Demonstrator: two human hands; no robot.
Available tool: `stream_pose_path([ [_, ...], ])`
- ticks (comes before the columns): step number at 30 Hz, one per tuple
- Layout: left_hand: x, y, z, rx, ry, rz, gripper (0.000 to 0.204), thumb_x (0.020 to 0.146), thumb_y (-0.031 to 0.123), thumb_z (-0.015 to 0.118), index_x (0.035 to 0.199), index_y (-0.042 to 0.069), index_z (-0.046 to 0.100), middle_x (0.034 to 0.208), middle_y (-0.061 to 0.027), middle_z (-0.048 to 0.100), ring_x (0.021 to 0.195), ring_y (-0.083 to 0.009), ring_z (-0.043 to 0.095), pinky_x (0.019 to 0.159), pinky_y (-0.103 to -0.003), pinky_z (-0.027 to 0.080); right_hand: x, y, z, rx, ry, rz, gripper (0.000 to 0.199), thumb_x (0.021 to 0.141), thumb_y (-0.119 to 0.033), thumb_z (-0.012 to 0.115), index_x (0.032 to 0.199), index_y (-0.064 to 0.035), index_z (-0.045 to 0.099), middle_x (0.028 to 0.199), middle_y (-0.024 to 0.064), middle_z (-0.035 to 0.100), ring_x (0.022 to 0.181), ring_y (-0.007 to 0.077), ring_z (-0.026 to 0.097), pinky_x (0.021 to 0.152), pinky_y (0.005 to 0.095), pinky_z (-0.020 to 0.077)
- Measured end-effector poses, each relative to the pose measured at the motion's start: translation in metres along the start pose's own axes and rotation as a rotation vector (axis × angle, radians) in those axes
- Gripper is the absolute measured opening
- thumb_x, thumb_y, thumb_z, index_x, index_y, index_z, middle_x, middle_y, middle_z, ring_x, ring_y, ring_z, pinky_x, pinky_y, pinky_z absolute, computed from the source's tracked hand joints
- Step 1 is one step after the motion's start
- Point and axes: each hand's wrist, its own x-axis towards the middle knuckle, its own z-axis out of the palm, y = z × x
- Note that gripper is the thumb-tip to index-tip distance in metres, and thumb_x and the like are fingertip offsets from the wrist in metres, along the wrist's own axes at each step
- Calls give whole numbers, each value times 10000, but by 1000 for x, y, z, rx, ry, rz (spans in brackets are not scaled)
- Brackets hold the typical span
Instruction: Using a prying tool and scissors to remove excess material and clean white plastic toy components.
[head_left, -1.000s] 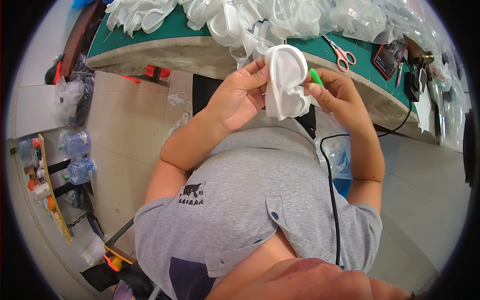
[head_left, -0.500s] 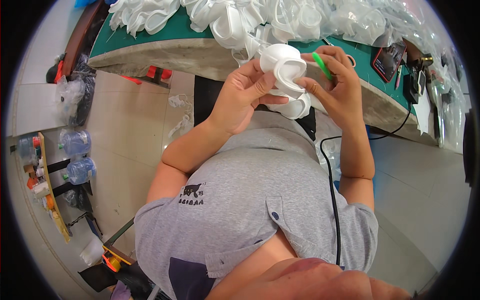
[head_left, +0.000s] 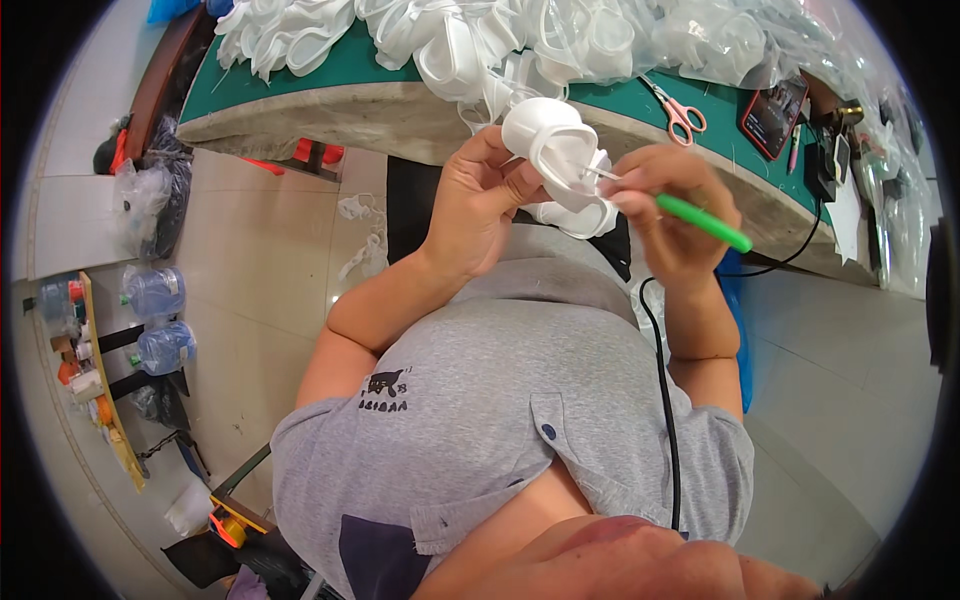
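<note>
A white, hollow, cup-like piece with a rimmed oval opening [head_left: 545, 130] is held up between the fingers and thumb of my left hand [head_left: 478, 200]. My right hand [head_left: 680, 205] grips a green-handled tool [head_left: 705, 223]. The tool's thin pale shaft points left into the opening of the white piece; its tip is hard to make out. Just below, more white pieces [head_left: 588, 216] of the same sort sit above my lap, partly covered by my left fingers and the held piece.
The green table [head_left: 300, 88] bears heaps of white pieces [head_left: 450, 55] and clear plastic bags [head_left: 710, 45]. Pink-handled scissors [head_left: 685, 118] and a phone [head_left: 774, 118] lie at its right. A black cable [head_left: 664, 400] runs down over my shirt. Large blue bottles [head_left: 163, 346] stand at left.
The green-handled tool has swung round, its shaft now pointing at the white piece. My right hand has moved down and slightly right, uncovering the scissors. The white piece has shifted slightly left.
</note>
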Motion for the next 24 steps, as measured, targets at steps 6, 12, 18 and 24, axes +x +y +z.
stream_pose_path([
  [6, -2, 0, 0, 17, 72, 36, 220, 864, 46, 629, 1081, 52, 596, 1042, -64, 648, 952, -159, 626, 786, -315, 545, 0, 1, 9, -149, -103, -60, 149, 809, -43, 686, 928, 27, 627, 860, 139, 675, 778, 210, 640, 671, 283, 508],
  [12, 0, 2, 4, 9, 101, 41, 204, 855, 15, 630, 1056, 39, 608, 1027, -78, 654, 949, -156, 622, 801, -307, 528, 3, 1, 11, -242, -81, -129, 168, 777, -14, 701, 932, 0, 641, 893, 139, 669, 766, 221, 638, 668, 286, 508],
  [18, -2, -4, 1, 84, 122, 97, 176, 836, -17, 640, 1006, 23, 626, 970, -62, 661, 895, -137, 617, 811, -275, 492, 3, 14, 14, -448, -138, -277, 181, 752, 33, 688, 920, 6, 629, 948, 137, 672, 817, 239, 654, 692, 294, 524],
  [24, 4, -1, 1, 4, 112, -60, 165, 835, 4, 647, 997, 25, 623, 978, -50, 649, 905, -127, 596, 839, -292, 474, 0, 26, 11, -310, 59, -185, 162, 787, 61, 639, 933, -6, 622, 897, 147, 686, 793, 247, 674, 685, 289, 535],
])
